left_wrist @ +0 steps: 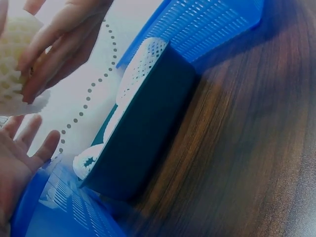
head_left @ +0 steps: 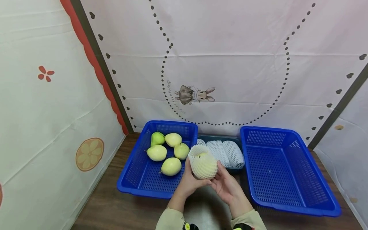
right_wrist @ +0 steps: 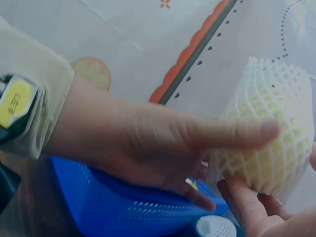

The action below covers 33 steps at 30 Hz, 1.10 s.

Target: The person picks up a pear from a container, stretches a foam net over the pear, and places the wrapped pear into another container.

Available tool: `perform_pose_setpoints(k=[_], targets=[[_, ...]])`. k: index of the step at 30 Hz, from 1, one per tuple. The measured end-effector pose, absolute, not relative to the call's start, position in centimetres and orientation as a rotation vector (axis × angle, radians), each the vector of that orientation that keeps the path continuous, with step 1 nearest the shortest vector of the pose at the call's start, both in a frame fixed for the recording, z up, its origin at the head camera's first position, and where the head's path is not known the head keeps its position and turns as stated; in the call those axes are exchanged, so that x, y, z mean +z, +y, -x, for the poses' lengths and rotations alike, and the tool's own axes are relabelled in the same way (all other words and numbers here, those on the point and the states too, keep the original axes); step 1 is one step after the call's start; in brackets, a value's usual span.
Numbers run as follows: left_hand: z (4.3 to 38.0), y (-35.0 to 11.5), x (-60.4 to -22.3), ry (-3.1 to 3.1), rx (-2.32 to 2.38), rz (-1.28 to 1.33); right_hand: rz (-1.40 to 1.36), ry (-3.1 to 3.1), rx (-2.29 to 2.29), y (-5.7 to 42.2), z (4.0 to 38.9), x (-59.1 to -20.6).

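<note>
A pale yellow pear sits inside a white foam net sleeve between both hands, above the near side of the tray. At its left is the left hand; its straight thumb lies along the sleeve in the right wrist view. Loosely spread left fingers appear in the left wrist view. From the right, the right hand grips the sleeved pear, its fingers bent against the net. The sleeve's open end stands up loosely around the pear's top.
At the left, a blue basket holds several bare pears. Behind the hands, a dark green tray contains several white foam net sleeves. A second blue basket stands at the right on the brown wooden table.
</note>
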State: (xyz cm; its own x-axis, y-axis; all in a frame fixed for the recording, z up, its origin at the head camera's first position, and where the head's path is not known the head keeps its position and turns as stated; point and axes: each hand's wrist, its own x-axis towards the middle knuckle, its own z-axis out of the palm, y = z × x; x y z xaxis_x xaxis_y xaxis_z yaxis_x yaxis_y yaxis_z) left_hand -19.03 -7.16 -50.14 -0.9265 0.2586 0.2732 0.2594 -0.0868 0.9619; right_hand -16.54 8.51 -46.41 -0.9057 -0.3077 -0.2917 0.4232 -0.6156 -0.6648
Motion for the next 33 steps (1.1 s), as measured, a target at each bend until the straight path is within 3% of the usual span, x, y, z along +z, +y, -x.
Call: perform_pose_setpoints(k=[23,27,33], targets=[[19.2,-7.3,-50.6,-2.139,-2.240,0.557,-0.338,0.961,-2.600,8.8,16.4,-47.9],[19.4,-7.4,-50.6,-2.096,-2.284,0.537,-0.255,1.148,-2.485,9.2,16.6,-48.4],[19.5,-7.4,-50.6,-2.104,-2.328,0.462,-0.393,1.583,-2.461,9.5,17.0,-48.1]])
